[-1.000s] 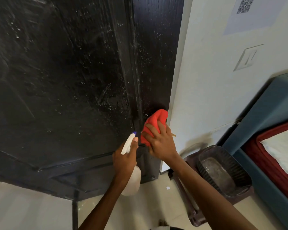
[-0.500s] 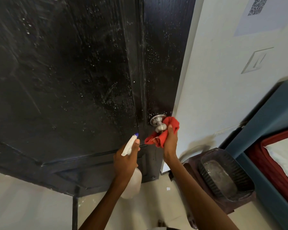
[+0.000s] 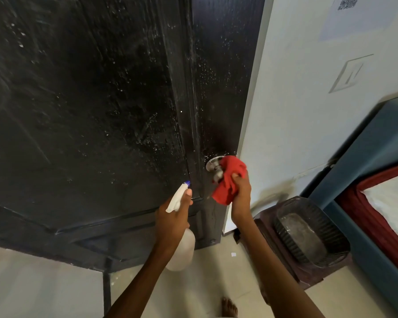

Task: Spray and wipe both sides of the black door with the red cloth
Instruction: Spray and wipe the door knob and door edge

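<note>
The droplet-speckled black door (image 3: 101,111) stood ajar beside the wall, the left hand (image 3: 172,222) gripped a white spray bottle (image 3: 182,251), and the right hand (image 3: 241,193) clutched the red cloth (image 3: 229,180) against the metal knob (image 3: 213,165).

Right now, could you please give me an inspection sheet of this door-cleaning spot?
Surface: door speckled with droplets and wipe streaks.
Job's things: cloth bunched against the knob; bottle aimed at the door.
Clutter: basket on a stool.
Grippers: left hand grips the bottle; right hand grips the cloth.
Cables: nothing seen.
Surroundings: wall with switch; bed.
</note>
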`<state>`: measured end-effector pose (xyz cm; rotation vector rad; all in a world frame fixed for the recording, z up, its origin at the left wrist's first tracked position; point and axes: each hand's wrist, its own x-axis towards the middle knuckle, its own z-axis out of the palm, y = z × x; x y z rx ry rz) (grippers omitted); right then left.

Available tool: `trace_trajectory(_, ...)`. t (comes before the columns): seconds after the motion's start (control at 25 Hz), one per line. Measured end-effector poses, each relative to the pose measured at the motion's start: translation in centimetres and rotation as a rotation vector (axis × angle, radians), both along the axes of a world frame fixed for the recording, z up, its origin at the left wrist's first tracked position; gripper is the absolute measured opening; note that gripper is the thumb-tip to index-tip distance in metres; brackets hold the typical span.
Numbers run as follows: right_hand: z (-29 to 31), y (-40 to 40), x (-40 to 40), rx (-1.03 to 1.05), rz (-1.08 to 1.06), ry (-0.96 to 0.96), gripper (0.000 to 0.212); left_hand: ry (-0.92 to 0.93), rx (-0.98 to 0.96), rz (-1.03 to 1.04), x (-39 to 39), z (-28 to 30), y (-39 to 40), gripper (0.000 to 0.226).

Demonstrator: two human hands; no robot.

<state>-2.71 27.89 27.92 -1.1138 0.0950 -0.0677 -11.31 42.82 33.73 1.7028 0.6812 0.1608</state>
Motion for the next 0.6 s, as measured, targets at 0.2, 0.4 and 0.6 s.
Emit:
trace_trajectory(0.2,-4.2,-1.8,1.1,-1.134,-0.031,-0.638,0.060,-0.058,0.022,-0.019,0.7,0.1,-0.1,0.030)
trace_trajectory(0.4,-4.1,-1.8,0.7,-0.760,-0.058,-0.356,0.063,-0.005,-0.022,-0.008,1.1,0.1,0.3,0.021)
trace_trajectory(0.6,-4.4,-0.7,1.4,-0.379,-0.157,0.006,0.042,0.003,-0.011,-0.049,1.0,0.1,0.2,0.023)
